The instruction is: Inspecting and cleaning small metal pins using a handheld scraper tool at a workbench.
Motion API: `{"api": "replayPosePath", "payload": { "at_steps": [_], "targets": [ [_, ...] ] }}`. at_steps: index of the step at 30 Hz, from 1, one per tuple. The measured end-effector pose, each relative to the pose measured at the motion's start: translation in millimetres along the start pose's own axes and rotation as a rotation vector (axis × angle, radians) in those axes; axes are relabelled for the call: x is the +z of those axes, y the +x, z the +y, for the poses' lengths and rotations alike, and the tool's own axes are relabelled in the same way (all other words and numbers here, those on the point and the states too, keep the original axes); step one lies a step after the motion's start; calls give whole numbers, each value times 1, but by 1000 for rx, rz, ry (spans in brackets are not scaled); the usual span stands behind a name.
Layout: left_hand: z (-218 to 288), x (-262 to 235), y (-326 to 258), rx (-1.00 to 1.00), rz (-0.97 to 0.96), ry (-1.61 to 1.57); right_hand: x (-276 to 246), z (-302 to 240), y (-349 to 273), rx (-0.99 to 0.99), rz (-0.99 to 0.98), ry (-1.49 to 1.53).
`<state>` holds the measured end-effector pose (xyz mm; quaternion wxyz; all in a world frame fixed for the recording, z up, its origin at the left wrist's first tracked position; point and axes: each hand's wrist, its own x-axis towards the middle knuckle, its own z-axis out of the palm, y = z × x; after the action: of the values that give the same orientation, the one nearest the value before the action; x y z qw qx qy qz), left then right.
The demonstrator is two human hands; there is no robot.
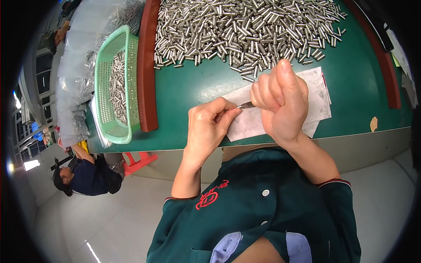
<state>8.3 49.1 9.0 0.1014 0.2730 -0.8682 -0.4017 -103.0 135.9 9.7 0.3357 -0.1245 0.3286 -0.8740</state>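
My left hand (208,122) is closed in a pinch, its thumb and forefinger on a small metal pin (239,107) that is mostly hidden. My right hand (283,101) is curled with the thumb raised, gripping a narrow dark metal tool (248,105). The tool's tip meets or nearly meets the pin; its handle is inside my fist, so its exact kind is hidden. Beneath both hands lies a smudged white cloth or paper sheet (322,98). Beyond them spreads a large heap of short shiny metal pins (245,30).
A green table (188,87) carries red-brown bars at left (148,65) and right (381,52). Left of the nearer bar stands a light green basket (103,87) holding more pins, beside plastic bags (76,90) of parts. Another person (90,175) sits at the left near a red stool (138,162).
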Motion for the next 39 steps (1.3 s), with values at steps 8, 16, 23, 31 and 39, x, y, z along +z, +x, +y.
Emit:
{"api": "replayPosePath", "payload": {
  "at_steps": [8,16,23,31,39],
  "targets": [
    [-1,1,0,-16,3,-25,-3,1,-1,-1,-31,20],
    [1,0,0,-12,-5,-36,4,0,-3,-23,-37,-96],
    [2,-3,3,17,-14,-18,8,8,-8,-136,-174,-326],
    [2,-4,-1,-6,42,-50,7,2,-5,-83,-75,-172],
    [-20,-19,10,-315,-232,-1224,3,3,-6,-63,-101,-88]
  ]
}}
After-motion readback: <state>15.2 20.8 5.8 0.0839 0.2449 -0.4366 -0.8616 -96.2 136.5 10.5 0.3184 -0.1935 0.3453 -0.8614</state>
